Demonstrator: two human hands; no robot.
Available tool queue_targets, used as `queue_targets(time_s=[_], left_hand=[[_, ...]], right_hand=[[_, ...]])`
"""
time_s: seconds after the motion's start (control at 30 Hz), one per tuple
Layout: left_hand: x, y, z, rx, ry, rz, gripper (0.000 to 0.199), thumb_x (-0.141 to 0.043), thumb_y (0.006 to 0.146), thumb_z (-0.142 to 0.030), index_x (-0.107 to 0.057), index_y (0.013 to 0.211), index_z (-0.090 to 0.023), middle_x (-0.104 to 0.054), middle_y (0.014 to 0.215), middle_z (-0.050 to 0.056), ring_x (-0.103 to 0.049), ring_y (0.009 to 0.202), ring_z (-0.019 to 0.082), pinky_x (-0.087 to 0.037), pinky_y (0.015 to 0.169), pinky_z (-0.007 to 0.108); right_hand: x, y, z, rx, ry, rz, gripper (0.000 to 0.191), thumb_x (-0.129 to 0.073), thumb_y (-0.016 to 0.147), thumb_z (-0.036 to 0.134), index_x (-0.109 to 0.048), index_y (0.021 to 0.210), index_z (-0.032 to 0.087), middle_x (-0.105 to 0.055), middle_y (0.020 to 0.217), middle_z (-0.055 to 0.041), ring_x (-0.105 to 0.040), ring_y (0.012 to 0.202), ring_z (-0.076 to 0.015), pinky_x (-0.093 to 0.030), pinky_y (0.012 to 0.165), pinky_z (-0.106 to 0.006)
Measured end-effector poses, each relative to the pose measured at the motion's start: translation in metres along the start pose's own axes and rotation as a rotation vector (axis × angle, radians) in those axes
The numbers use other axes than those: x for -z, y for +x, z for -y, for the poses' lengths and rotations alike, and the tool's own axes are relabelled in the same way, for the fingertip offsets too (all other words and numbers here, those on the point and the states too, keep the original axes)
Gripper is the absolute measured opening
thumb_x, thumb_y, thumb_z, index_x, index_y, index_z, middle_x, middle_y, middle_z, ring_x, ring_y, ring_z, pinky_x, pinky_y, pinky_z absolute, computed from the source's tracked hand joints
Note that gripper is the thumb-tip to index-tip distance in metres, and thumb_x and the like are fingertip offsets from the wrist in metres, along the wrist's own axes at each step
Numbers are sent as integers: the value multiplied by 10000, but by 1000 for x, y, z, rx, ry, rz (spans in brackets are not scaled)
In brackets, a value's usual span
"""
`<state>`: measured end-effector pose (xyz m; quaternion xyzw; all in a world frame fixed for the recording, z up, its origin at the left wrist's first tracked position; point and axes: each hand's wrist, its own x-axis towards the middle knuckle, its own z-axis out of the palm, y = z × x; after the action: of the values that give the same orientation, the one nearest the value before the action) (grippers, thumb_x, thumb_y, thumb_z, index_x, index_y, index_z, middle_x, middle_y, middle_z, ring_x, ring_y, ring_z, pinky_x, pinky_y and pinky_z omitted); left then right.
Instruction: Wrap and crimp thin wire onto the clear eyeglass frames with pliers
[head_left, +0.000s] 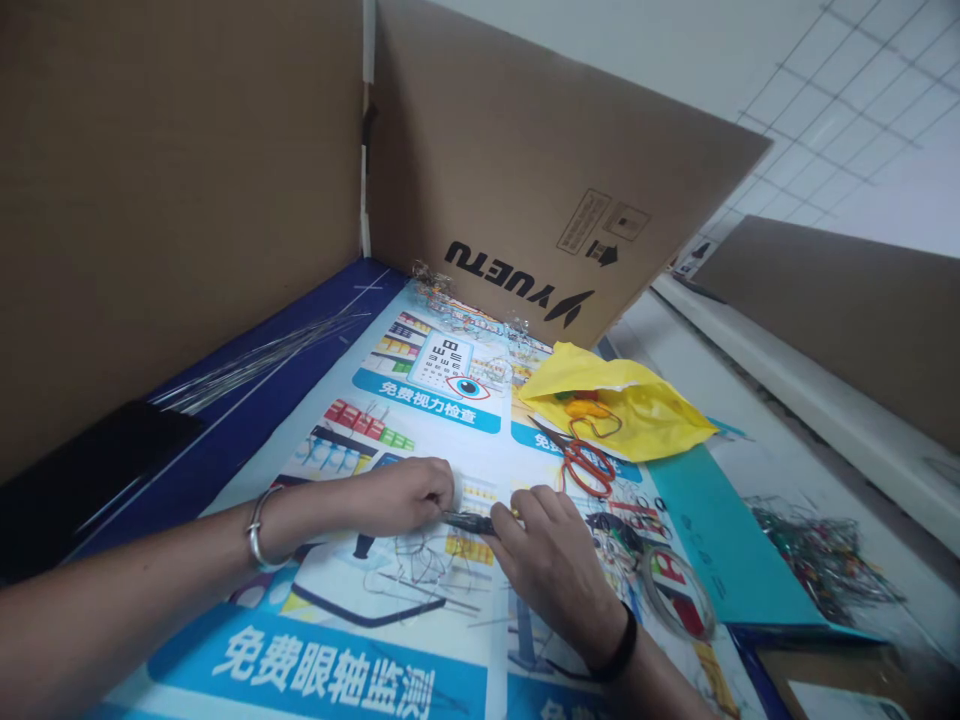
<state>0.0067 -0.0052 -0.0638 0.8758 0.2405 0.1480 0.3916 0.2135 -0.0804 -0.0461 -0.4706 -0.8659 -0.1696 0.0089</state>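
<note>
Over the printed sheet (420,425), my two hands meet in the middle of the view. My right hand (551,550) is wrapped round dark pliers (471,522), whose jaws point left. At the tip of those jaws, the fingers of my left hand (409,497) are pinched together; what lies between them is too small to make out. Thin wire pieces (427,560) lie scattered on the sheet just below the hands. Orange-handled scissors (587,468) rest beyond my right hand, their blades toward an open yellow bag (622,400) with orange thread inside.
Cardboard panels (540,150) stand behind and at the left. A bundle of long straight wires (262,365) lies left. A coil of wire (677,592) sits right of my right wrist, with a tangled wire heap (825,555) farther right. More bent wire pieces (457,300) lie at the back.
</note>
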Motion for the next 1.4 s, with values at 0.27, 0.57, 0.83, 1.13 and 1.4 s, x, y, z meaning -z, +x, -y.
queue_targets(time_s=[0.27,0.57,0.83,1.13,1.4], left_hand=[[0,1,4,3,-43,12,192,-442,700,12,-540,666,-148,-548,776,-6,-509,769,119,-390,727,199],[5,2,-7,49,-46,51,193,-434,705,12,-504,622,-147,-538,758,-6,-503,759,116,-387,721,199],[5,2,-5,70,-23,59,168,-430,707,-23,-528,652,-148,-538,769,-5,-504,773,123,-392,730,204],[9,7,-11,171,-4,72,158,-429,656,-30,-537,631,-142,-544,751,-1,-509,734,128,-401,703,209],[8,7,-13,244,-9,31,143,-434,662,-63,-549,630,-140,-563,749,-2,-511,720,124,-399,684,203]], right_hand=[[-1,-3,-1,45,-86,-22,86,-607,766,215,-534,812,207,-485,723,-26,-379,692,-192,-222,598,-333],[-4,-5,1,82,-119,-40,148,-620,754,203,-546,882,202,-487,727,-25,-378,689,-185,-221,593,-329],[2,-2,2,14,-61,13,103,-613,763,233,-514,780,212,-482,735,-30,-386,711,-198,-230,613,-336],[6,-3,4,-10,-123,-1,93,-587,778,196,-512,832,210,-478,745,-25,-384,702,-192,-225,606,-334],[3,-4,2,-16,-123,-46,69,-576,798,211,-518,837,207,-477,720,-20,-379,688,-185,-221,601,-327]])
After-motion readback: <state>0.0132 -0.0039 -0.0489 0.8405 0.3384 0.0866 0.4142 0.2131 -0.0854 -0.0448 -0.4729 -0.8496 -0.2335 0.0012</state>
